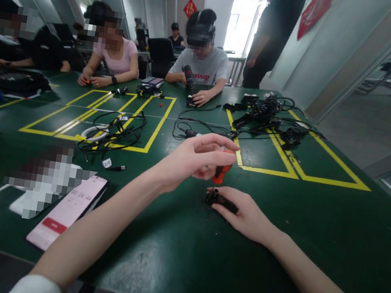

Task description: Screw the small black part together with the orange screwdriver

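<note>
My left hand (194, 156) grips an orange and black screwdriver (222, 171) by its handle, with the shaft pointing down. Directly beneath its tip is a small black part (212, 197) with a short round post, lying on the green table (163, 251). My right hand (242, 212) pinches that part from the right, thumb and fingers on either side of it. Whether the tip sits in a screw is too small to make out.
A lit phone (68, 210) lies left of my forearm. Coiled black cables (118, 133) lie beyond it, and a larger cable heap (265, 110) is at the far right, among yellow tape outlines. Across the table, a person in a grey shirt (201, 67) holds a black power tool.
</note>
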A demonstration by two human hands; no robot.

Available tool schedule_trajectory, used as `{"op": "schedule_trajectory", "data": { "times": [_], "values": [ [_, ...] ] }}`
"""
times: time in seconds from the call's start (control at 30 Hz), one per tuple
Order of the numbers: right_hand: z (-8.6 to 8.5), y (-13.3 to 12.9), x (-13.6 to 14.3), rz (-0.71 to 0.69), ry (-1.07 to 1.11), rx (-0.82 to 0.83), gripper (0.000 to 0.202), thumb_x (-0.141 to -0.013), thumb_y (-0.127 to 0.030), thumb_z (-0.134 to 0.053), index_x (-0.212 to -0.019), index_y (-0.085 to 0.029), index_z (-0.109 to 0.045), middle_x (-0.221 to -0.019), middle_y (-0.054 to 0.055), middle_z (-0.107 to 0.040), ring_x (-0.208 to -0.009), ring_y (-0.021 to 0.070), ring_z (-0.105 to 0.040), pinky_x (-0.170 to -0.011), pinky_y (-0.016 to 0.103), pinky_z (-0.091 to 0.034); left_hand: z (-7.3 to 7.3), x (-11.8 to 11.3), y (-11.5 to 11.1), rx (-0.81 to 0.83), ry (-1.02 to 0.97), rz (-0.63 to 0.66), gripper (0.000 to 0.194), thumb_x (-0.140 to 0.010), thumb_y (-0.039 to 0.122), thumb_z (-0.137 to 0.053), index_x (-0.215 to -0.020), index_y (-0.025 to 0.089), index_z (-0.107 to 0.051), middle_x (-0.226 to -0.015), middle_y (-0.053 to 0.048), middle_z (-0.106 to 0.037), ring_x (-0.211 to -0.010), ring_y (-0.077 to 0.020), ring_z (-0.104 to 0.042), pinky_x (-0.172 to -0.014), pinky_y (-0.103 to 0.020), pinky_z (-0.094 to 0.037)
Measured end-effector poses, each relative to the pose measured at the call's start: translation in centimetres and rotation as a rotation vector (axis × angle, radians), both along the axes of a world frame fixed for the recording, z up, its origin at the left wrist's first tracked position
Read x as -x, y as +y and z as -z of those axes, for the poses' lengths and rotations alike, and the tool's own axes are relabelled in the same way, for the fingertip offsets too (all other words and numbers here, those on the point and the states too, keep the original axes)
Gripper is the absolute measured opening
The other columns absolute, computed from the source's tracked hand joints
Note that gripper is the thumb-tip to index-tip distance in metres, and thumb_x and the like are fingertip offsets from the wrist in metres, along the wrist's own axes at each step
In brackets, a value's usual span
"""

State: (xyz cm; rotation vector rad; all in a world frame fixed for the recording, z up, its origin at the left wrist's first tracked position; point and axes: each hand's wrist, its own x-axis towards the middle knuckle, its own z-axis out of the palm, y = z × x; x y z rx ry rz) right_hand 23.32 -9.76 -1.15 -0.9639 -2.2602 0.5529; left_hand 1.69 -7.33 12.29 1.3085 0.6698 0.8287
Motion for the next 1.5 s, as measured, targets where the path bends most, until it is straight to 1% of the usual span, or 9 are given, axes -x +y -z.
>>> {"op": "schedule_trajectory", "data": {
  "times": [0.13, 0.23, 0.37, 0.6, 0.77, 0.97, 1.17, 1.3, 1.5],
  "values": [
    [-0.2, 0.0, 0.2, 0.005, 0.002, 0.003, 0.024, -0.101, -0.028, -0.065, -0.122, -0.02, -0.073, -0.114, 0.011, -0.082, -0.096, 0.0249, -0.079, -0.086, 0.038, -0.066, 0.0, 0.1, 0.2, 0.021, 0.021, -0.028, 0.036, -0.071, 0.041, -0.088, -0.089, 0.015, -0.072, -0.067, 0.005, -0.057, -0.049, -0.0023, -0.042, -0.046, -0.018, -0.023],
    [-0.2, 0.0, 0.3, 0.001, 0.012, 0.002, 0.024, -0.101, -0.028, -0.065, -0.121, -0.02, -0.073, -0.115, 0.012, -0.082, -0.096, 0.0248, -0.079, -0.087, 0.038, -0.066, 0.1, 0.2, 0.5, 0.036, 0.046, -0.037, 0.037, -0.074, 0.044, -0.086, -0.089, 0.014, -0.069, -0.079, -0.001, -0.07, -0.049, -0.004, -0.051, -0.046, -0.019, -0.031],
    [-0.3, 0.0, 0.2, -0.006, 0.002, 0.025, 0.023, -0.101, -0.027, -0.065, -0.12, -0.021, -0.074, -0.119, 0.012, -0.081, -0.1, 0.0251, -0.079, -0.091, 0.039, -0.065, 0.2, 0.3, 0.7, 0.063, 0.0, 0.061, 0.038, -0.084, 0.05, -0.074, -0.093, 0.014, -0.064, -0.098, -0.01, -0.079, -0.052, -0.0086, -0.062, -0.047, -0.021, -0.038],
    [-0.4, 0.1, 0.1, -0.009, 0.015, 0.01, 0.023, -0.101, -0.029, -0.064, -0.12, -0.019, -0.073, -0.116, 0.013, -0.082, -0.097, 0.0248, -0.079, -0.088, 0.038, -0.066, 0.1, 0.1, 0.5, 0.052, 0.011, -0.017, 0.03, -0.083, 0.036, -0.078, -0.105, 0.018, -0.07, -0.081, 0.0, -0.07, -0.05, -0.0034, -0.049, -0.045, -0.017, -0.03],
    [-0.2, 0.3, 0.0, 0.006, 0.0, 0.011, 0.025, -0.101, -0.031, -0.065, -0.121, -0.02, -0.073, -0.115, 0.011, -0.082, -0.095, 0.0244, -0.079, -0.087, 0.039, -0.067, 0.0, -0.1, 0.4, 0.011, 0.062, 0.007, 0.031, -0.08, 0.042, -0.082, -0.095, 0.015, -0.075, -0.07, 0.002, -0.062, -0.052, -0.0052, -0.05, -0.045, -0.018, -0.029],
    [-0.3, 0.5, -0.2, 0.002, -0.008, 0.016, 0.024, -0.1, -0.032, -0.065, -0.12, -0.021, -0.073, -0.114, 0.011, -0.082, -0.094, 0.0253, -0.079, -0.085, 0.04, -0.067, 0.1, 0.0, 1.0, 0.043, 0.018, 0.057, 0.035, -0.088, 0.048, -0.07, -0.096, 0.014, -0.069, -0.099, -0.011, -0.079, -0.057, -0.009, -0.061, -0.053, -0.022, -0.045],
    [-0.1, 0.5, -0.1, 0.014, -0.005, 0.008, 0.026, -0.101, -0.031, -0.064, -0.122, -0.018, -0.072, -0.116, 0.013, -0.082, -0.094, 0.0244, -0.079, -0.086, 0.039, -0.066, -0.1, 0.1, 1.0, 0.029, 0.037, 0.007, 0.032, -0.077, 0.035, -0.084, -0.1, 0.016, -0.072, -0.076, 0.001, -0.066, -0.05, -0.0029, -0.044, -0.046, -0.017, -0.029],
    [-0.3, 0.5, 0.1, 0.008, -0.014, -0.001, 0.026, -0.101, -0.032, -0.064, -0.122, -0.018, -0.073, -0.115, 0.013, -0.082, -0.094, 0.0245, -0.079, -0.087, 0.039, -0.066, -0.3, 0.2, 0.9, 0.005, 0.05, 0.004, 0.032, -0.074, 0.037, -0.086, -0.094, 0.015, -0.074, -0.065, 0.005, -0.055, -0.05, -0.0034, -0.041, -0.045, -0.017, -0.023],
    [-0.5, 0.4, 0.0, 0.006, -0.009, 0.018, 0.025, -0.101, -0.032, -0.065, -0.121, -0.019, -0.074, -0.114, 0.012, -0.082, -0.094, 0.024, -0.079, -0.087, 0.037, -0.066, -0.3, 0.4, 1.1, 0.008, 0.029, 0.081, 0.039, -0.08, 0.049, -0.08, -0.092, 0.016, -0.064, -0.086, -0.006, -0.075, -0.053, -0.0089, -0.06, -0.048, -0.021, -0.04]
  ]
}}
